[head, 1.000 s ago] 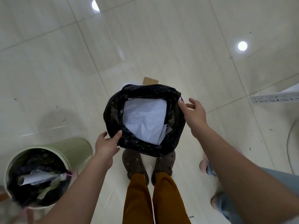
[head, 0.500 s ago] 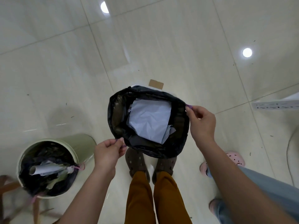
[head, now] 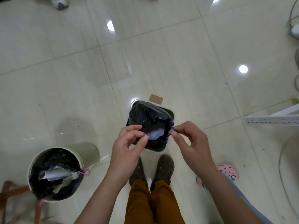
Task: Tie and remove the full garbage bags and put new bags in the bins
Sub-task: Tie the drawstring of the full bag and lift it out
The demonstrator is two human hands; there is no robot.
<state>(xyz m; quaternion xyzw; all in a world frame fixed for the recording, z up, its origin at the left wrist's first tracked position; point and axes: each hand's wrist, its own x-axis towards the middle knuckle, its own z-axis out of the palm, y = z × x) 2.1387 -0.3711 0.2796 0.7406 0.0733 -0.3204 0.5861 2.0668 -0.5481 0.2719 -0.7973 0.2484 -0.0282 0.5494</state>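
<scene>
Black bag: on the floor, mouth gathered, white paper inside.
Left hand: pinches a purple drawstring at the bag's left rim.
Right hand: pinches the drawstring at the bag's right rim.
Green bin: left of the bag, lined and full.
Brown shoes: just below the bag.

Both forearms are bare, no sleeves being seen. Mustard-orange trousers are worn, with dark brown perforated clogs on the feet.
</scene>
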